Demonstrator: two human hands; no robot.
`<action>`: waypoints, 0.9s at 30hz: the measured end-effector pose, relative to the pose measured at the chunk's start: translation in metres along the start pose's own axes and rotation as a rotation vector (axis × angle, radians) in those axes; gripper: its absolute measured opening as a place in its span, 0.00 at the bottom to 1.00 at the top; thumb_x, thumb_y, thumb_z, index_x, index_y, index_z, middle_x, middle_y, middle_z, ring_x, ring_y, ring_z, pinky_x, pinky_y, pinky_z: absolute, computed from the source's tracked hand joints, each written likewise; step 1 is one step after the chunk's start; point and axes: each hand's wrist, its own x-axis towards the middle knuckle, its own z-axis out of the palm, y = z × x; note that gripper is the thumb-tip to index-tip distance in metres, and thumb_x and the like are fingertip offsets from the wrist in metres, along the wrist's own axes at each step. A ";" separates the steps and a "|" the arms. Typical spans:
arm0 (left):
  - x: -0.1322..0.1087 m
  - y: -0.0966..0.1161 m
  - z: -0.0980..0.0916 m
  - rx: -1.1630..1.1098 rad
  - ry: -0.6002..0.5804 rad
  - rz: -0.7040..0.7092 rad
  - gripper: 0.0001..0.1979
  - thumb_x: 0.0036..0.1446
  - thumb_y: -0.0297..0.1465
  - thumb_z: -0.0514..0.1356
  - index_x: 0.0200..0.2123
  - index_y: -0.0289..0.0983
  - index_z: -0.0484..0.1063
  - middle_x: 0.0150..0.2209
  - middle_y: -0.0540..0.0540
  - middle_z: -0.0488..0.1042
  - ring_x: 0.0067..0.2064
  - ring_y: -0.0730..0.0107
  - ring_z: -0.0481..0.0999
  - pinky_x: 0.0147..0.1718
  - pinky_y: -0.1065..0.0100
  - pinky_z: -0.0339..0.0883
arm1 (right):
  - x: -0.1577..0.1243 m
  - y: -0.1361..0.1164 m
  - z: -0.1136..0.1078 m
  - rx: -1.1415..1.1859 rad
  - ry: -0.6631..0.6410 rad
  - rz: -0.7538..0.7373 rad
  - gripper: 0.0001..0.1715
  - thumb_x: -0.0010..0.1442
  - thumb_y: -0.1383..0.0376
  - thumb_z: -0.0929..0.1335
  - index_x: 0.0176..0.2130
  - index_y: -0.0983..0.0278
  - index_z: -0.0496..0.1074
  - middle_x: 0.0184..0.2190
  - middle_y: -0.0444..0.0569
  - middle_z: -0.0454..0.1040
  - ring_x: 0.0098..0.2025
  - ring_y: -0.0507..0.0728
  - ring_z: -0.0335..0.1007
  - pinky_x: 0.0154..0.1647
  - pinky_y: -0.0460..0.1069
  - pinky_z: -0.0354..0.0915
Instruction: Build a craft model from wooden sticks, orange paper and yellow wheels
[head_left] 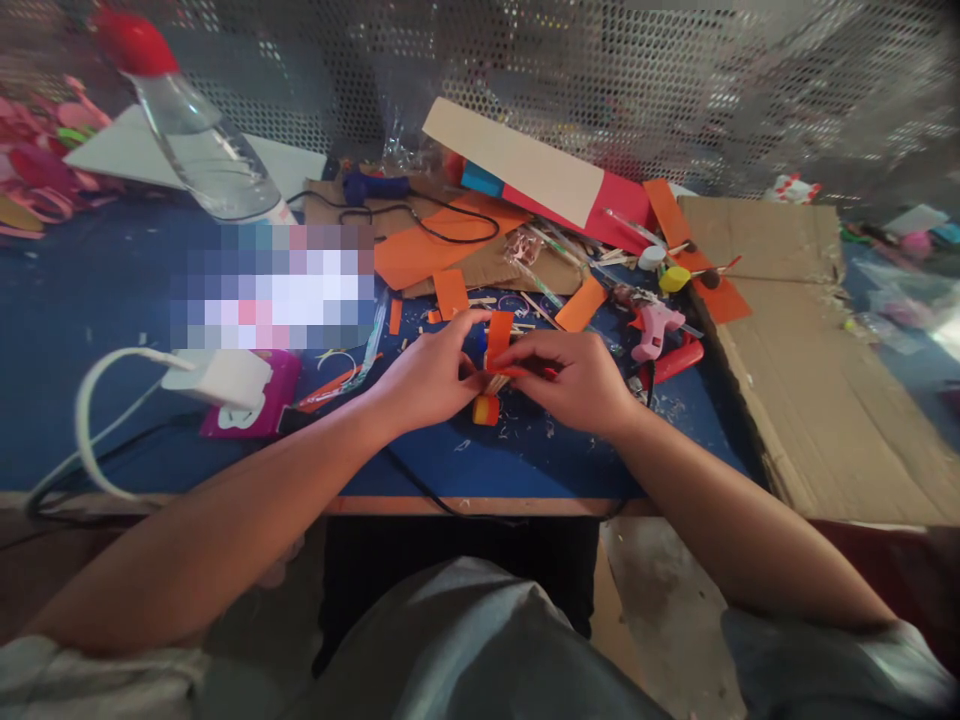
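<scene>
My left hand (429, 375) and my right hand (571, 378) meet over the blue table (112, 300), both pinched on a small orange paper strip (498, 338) that stands up between the fingertips. Thin pale sticks seem to lie under the strip, partly hidden by my fingers. A small orange and yellow roll (486, 409) lies on the table just below my hands.
Orange paper pieces (420, 252) and scraps lie behind my hands. A pink glue gun (654, 330) and red tool (675, 360) sit at the right, beside cardboard (810, 400). A clear bottle (195, 140) stands at the back left; a white charger (221, 378) lies left.
</scene>
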 end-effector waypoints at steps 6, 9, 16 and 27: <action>-0.001 0.001 0.001 0.004 -0.014 0.013 0.39 0.60 0.28 0.67 0.74 0.42 0.67 0.29 0.54 0.84 0.32 0.62 0.85 0.34 0.64 0.69 | 0.001 0.010 0.002 -0.071 -0.054 -0.021 0.12 0.64 0.68 0.73 0.42 0.59 0.89 0.38 0.49 0.89 0.34 0.55 0.82 0.37 0.49 0.72; -0.001 0.001 0.000 0.009 -0.023 0.041 0.37 0.57 0.28 0.66 0.71 0.42 0.69 0.28 0.54 0.83 0.31 0.63 0.84 0.34 0.65 0.70 | 0.001 0.013 0.002 -0.084 -0.080 -0.046 0.13 0.64 0.70 0.73 0.42 0.58 0.89 0.40 0.48 0.89 0.35 0.55 0.83 0.40 0.49 0.74; -0.001 0.000 -0.004 0.042 -0.023 0.070 0.34 0.62 0.24 0.59 0.71 0.40 0.71 0.32 0.51 0.86 0.37 0.60 0.87 0.42 0.61 0.73 | 0.003 0.014 -0.001 -0.198 -0.130 -0.121 0.16 0.61 0.74 0.73 0.42 0.58 0.90 0.43 0.49 0.90 0.44 0.60 0.87 0.48 0.51 0.78; 0.002 -0.004 -0.004 0.067 0.030 0.049 0.31 0.62 0.29 0.66 0.68 0.43 0.75 0.34 0.50 0.87 0.34 0.63 0.85 0.37 0.63 0.72 | 0.001 0.021 0.004 -0.223 -0.099 -0.125 0.18 0.63 0.74 0.73 0.43 0.57 0.91 0.43 0.49 0.88 0.43 0.58 0.86 0.49 0.51 0.79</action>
